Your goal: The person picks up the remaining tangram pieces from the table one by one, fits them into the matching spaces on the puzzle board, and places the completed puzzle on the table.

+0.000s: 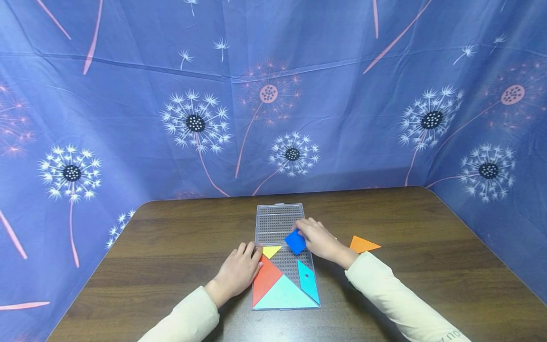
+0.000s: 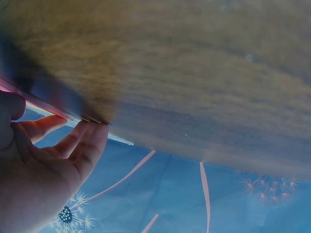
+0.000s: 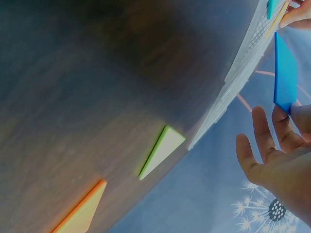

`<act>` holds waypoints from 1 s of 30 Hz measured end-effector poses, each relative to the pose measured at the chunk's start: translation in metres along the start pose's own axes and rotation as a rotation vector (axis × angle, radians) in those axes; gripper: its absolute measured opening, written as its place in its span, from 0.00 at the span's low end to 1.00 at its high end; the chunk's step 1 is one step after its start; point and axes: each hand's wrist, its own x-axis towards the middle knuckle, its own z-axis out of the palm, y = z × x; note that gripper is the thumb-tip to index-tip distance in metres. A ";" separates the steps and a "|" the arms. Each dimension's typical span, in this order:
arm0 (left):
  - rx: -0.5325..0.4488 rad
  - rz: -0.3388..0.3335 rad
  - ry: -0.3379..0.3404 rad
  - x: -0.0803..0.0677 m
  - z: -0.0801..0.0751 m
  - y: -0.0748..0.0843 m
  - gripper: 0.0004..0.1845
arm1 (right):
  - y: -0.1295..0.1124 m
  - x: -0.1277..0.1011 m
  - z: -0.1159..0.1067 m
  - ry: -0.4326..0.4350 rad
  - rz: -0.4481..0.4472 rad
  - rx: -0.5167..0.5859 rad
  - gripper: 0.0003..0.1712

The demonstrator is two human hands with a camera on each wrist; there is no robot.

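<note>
A clear plastic case with a gridded base (image 1: 279, 223) lies unfolded on the table. In its near half are a red triangle (image 1: 266, 280), a pale turquoise triangle (image 1: 284, 294), a teal parallelogram (image 1: 307, 282) and a small yellow triangle (image 1: 271, 251). My right hand (image 1: 318, 237) pinches a blue square tile (image 1: 296, 242) by its edge, tilted above the case's middle; the right wrist view shows thumb and fingertip on the blue tile (image 3: 285, 73). My left hand (image 1: 237, 270) rests at the case's left edge, fairly straight fingers touching its side (image 2: 53, 160).
An orange triangle (image 1: 363, 244) lies on the wooden table (image 1: 171, 256) to the right of the case. A green-edged triangle (image 3: 163, 153) sits near it, mostly hidden behind my right hand in the head view. Blue dandelion-print cloth (image 1: 342, 95) hangs behind the table.
</note>
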 end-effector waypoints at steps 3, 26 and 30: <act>0.000 -0.001 -0.006 0.000 -0.001 0.000 0.22 | -0.003 0.000 0.002 -0.005 -0.023 -0.001 0.10; -0.001 -0.013 -0.042 0.000 -0.004 0.001 0.23 | -0.028 0.001 0.012 -0.093 -0.051 0.056 0.10; -0.005 -0.013 -0.051 0.000 -0.003 0.001 0.23 | -0.029 0.000 0.014 -0.103 -0.062 0.054 0.10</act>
